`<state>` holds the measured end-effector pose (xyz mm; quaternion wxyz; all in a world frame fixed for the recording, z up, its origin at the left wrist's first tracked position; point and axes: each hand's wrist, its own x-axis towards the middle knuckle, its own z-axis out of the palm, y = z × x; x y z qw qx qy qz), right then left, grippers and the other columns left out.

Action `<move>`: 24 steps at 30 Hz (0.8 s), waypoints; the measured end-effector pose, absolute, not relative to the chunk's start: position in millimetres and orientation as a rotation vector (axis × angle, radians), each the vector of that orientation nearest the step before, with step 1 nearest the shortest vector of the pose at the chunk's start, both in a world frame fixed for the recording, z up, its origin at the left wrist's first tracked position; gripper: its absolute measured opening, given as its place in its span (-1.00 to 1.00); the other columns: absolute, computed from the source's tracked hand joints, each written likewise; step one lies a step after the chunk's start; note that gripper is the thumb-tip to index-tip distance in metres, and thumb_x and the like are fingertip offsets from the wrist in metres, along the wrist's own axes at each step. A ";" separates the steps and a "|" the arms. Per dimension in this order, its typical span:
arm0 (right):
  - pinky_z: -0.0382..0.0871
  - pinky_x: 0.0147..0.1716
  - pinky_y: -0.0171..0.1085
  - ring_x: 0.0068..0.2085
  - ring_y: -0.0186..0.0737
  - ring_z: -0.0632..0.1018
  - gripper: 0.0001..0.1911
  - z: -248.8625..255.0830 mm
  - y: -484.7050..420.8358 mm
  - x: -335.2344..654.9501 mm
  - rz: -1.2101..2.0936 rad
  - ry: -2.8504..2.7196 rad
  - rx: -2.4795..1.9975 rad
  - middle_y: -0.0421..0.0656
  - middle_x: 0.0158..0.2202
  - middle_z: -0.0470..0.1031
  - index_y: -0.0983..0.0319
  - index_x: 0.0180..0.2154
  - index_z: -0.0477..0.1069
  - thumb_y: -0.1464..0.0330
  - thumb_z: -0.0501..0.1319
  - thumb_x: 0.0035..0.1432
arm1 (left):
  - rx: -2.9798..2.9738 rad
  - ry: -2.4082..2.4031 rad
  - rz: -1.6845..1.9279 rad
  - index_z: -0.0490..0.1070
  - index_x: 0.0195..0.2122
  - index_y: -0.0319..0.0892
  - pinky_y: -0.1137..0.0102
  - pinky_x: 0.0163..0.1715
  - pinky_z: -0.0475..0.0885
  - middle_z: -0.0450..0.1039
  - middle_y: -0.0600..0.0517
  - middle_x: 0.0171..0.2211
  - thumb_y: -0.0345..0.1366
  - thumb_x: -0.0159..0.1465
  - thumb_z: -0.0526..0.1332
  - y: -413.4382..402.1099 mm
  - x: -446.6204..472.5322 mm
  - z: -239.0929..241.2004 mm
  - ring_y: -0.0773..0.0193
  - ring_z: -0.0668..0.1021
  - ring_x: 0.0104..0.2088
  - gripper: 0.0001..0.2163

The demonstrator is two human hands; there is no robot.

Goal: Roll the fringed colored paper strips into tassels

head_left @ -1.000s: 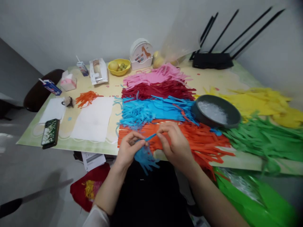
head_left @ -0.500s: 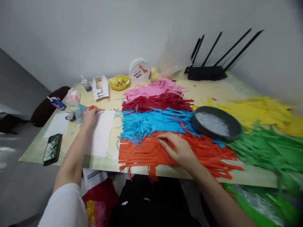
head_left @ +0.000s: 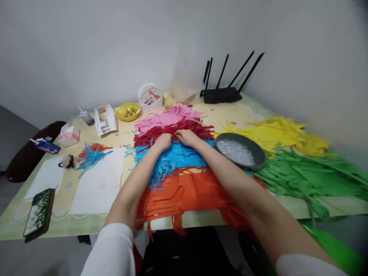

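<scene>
Both my arms reach forward over the table. My left hand [head_left: 163,141] and my right hand [head_left: 184,137] rest side by side, knuckles up, on the dark red fringed paper [head_left: 201,129], fingers curled into its strips. Behind it lies pink fringed paper [head_left: 169,117]. Under my forearms lie blue fringed paper [head_left: 178,157] and orange fringed paper [head_left: 184,193]. A small bundle of blue strips [head_left: 90,156] lies on an orange bundle at the left.
A dark bowl [head_left: 240,151] of white bits sits right of my arms. Yellow [head_left: 276,132] and green [head_left: 310,174] fringed paper fill the right side. White sheets [head_left: 99,186], a phone [head_left: 38,214], a tissue pack, drink cartons, a yellow fruit bowl [head_left: 128,112] and a router [head_left: 222,94] stand around.
My left hand left the blue bundle at the far left and came back to the middle. My right hand went from the orange paper up to the dark red paper. The view shifted.
</scene>
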<state>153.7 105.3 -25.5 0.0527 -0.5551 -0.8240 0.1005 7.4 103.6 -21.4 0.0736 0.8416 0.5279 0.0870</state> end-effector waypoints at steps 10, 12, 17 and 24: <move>0.42 -0.01 -0.02 0.01 -0.09 0.50 -0.67 -27.7 105.4 173.1 0.122 -2.741 -1.688 0.01 0.04 0.45 0.32 0.01 0.41 0.25 0.18 0.32 | 2.488 1.652 0.087 0.57 -0.18 -0.30 0.33 -0.07 0.44 0.57 -0.22 -0.13 -0.29 0.20 0.27 110.4 -2.4 -31.4 0.07 0.59 -0.12 -0.77; 0.39 0.03 -0.02 0.07 -0.05 0.46 -0.70 -26.3 104.9 173.1 0.079 -2.751 -1.659 0.06 0.07 0.42 0.35 -0.02 0.43 0.29 0.16 0.33 | 2.509 1.650 0.093 0.53 -0.07 -0.28 0.29 -0.04 0.43 0.54 -0.22 -0.06 -0.32 0.20 0.25 107.8 -1.2 -28.8 0.05 0.57 -0.07 -0.72; 0.41 0.02 -0.02 0.06 -0.07 0.47 -0.70 -25.0 113.2 179.8 0.089 -2.741 -1.685 0.02 0.09 0.41 0.33 -0.03 0.43 0.27 0.19 0.30 | 2.526 1.637 0.075 0.55 -0.04 -0.17 0.23 0.03 0.40 0.53 -0.17 -0.02 -0.25 0.24 0.23 104.9 0.8 -23.5 0.02 0.55 0.00 -0.72; 0.47 -0.05 -0.05 -0.04 -0.14 0.54 -0.68 -23.3 120.5 181.8 0.202 -2.738 -1.756 -0.05 -0.01 0.48 0.29 0.00 0.42 0.24 0.20 0.30 | 2.433 1.664 0.045 0.61 -0.14 -0.07 0.33 -0.04 0.41 0.61 -0.08 -0.11 -0.18 0.22 0.28 116.4 1.0 -17.4 0.10 0.58 -0.06 -0.77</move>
